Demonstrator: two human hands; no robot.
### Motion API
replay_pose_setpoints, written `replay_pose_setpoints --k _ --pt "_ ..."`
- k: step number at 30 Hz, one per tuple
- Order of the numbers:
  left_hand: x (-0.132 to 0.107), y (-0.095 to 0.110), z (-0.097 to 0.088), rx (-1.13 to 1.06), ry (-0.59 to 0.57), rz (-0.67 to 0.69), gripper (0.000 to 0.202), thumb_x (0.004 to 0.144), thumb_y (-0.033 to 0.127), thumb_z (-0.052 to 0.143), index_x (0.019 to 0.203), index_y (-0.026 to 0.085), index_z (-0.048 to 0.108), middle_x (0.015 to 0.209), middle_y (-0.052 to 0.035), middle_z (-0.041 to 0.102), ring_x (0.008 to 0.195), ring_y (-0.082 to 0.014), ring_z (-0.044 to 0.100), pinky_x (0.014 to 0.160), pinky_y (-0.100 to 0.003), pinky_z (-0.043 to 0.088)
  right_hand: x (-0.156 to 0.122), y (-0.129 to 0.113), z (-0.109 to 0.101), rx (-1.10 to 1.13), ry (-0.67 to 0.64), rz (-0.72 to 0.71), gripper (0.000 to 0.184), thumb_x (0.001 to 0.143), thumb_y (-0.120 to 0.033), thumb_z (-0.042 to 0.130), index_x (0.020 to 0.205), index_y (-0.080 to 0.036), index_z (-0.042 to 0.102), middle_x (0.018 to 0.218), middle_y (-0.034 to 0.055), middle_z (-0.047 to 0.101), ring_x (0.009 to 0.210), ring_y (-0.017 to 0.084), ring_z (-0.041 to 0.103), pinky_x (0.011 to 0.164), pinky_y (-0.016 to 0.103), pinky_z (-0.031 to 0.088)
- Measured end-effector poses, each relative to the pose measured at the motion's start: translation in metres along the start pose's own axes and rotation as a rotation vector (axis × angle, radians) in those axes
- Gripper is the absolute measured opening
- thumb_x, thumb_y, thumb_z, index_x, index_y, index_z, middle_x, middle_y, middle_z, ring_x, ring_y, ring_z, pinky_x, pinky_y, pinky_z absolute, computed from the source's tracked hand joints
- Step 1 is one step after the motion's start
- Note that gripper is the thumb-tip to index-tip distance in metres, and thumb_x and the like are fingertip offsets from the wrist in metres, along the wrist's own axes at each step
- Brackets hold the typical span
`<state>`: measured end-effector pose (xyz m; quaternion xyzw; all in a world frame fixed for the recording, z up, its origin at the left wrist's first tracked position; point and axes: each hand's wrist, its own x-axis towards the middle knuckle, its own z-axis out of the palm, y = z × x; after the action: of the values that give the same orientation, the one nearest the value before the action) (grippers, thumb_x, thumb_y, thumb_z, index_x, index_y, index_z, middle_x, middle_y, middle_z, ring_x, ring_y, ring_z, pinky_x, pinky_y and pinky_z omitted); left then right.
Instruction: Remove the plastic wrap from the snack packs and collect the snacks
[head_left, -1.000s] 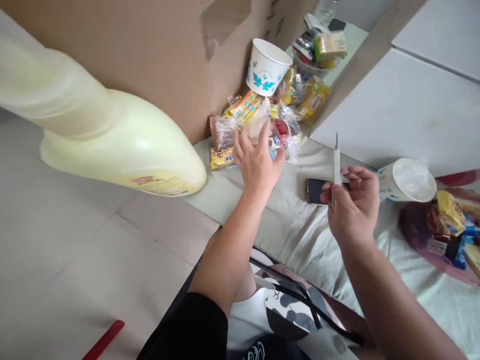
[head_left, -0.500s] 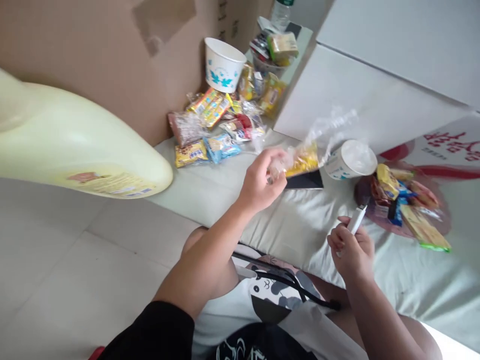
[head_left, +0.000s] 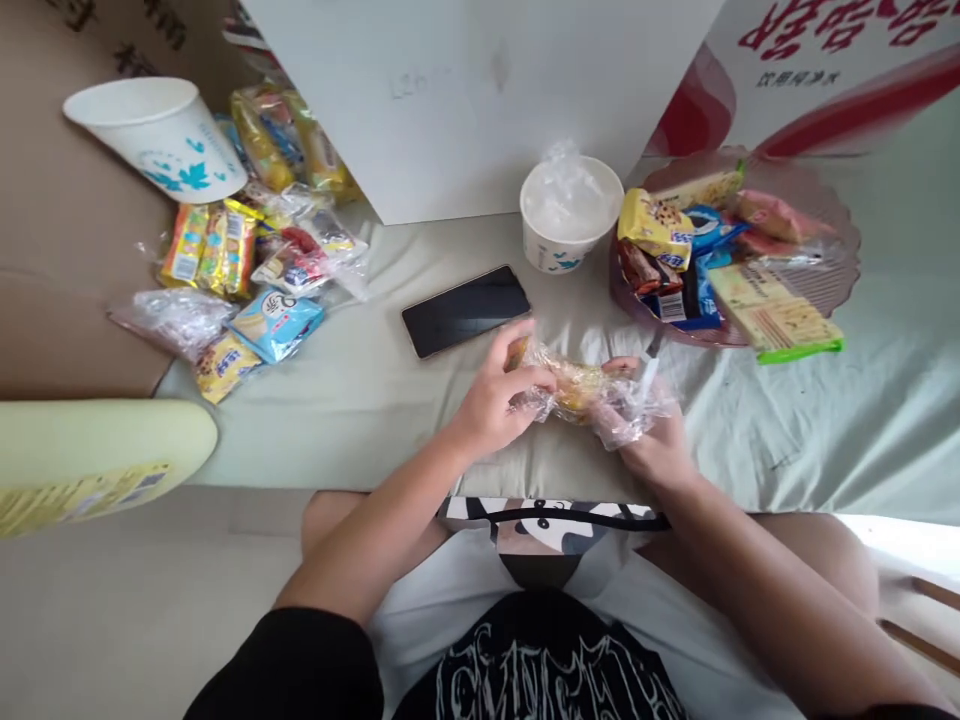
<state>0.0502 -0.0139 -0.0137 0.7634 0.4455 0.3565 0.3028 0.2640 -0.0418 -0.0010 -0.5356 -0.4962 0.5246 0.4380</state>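
Observation:
My left hand [head_left: 495, 400] is closed on one end of a yellow snack in a clear plastic wrapper [head_left: 576, 386], held low over the cloth. My right hand [head_left: 660, 440] grips a slim white tool [head_left: 648, 382] with a dark tip; its exact kind is unclear. Loose clear film from the wrapper lies across the right fingers and partly hides them. Just beyond my left hand lies a black-screened phone [head_left: 466, 312]. Behind the hands stands a paper cup [head_left: 564, 256] stuffed with clear plastic.
A pink scalloped tray [head_left: 841, 250] of packaged snacks is at the right. At the left, several wrapped snacks [head_left: 277, 322] lie beside a tilted paper cup [head_left: 180, 150]. A white box [head_left: 465, 130] stands behind; a pale yellow bottle [head_left: 97, 455] juts in from the left.
The view has swung right and closer. My left hand has brought the wrapped snack over to my right hand, and its film now meets the white tool. More of the phone shows.

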Motion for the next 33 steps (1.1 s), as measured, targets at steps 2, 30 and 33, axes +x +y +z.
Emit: replay_pose_setpoints --k 2,30,33 --pt "0.0 -0.003 0.004 0.027 0.052 0.025 0.025 0.081 0.005 0.064 0.093 0.025 0.073 0.158 -0.0078 0.036 0.139 -0.0305 0.051 0.109 -0.05 0.052 0.002 0.0 0.001 -0.111 0.007 -0.006 0.038 0.077 -0.045 0.077 0.099 -0.022 0.056 0.077 -0.001 0.057 0.064 0.014 0.053 0.058 0.029 0.046" --pt "0.005 -0.009 0.012 -0.219 0.384 -0.097 0.053 0.083 0.047 0.075 0.122 0.026 0.046 0.123 -0.0084 0.059 0.12 -0.0235 0.061 0.105 -0.041 0.049 0.012 0.004 0.011 -0.202 -0.29 -0.54 0.033 0.099 -0.028 0.048 0.127 -0.023 0.065 0.107 0.0086 0.072 0.099 0.021 0.066 0.086 0.036 0.054" --pt "0.005 -0.017 0.011 -0.24 0.478 -0.186 0.07 0.073 0.054 0.082 0.128 0.029 0.045 0.127 -0.0079 0.056 0.122 -0.0235 0.059 0.105 -0.038 0.049 0.01 0.004 0.01 -0.239 -0.283 -0.48 0.028 0.101 -0.035 0.046 0.116 -0.022 0.066 0.096 0.0066 0.071 0.087 0.02 0.066 0.078 0.033 0.052"
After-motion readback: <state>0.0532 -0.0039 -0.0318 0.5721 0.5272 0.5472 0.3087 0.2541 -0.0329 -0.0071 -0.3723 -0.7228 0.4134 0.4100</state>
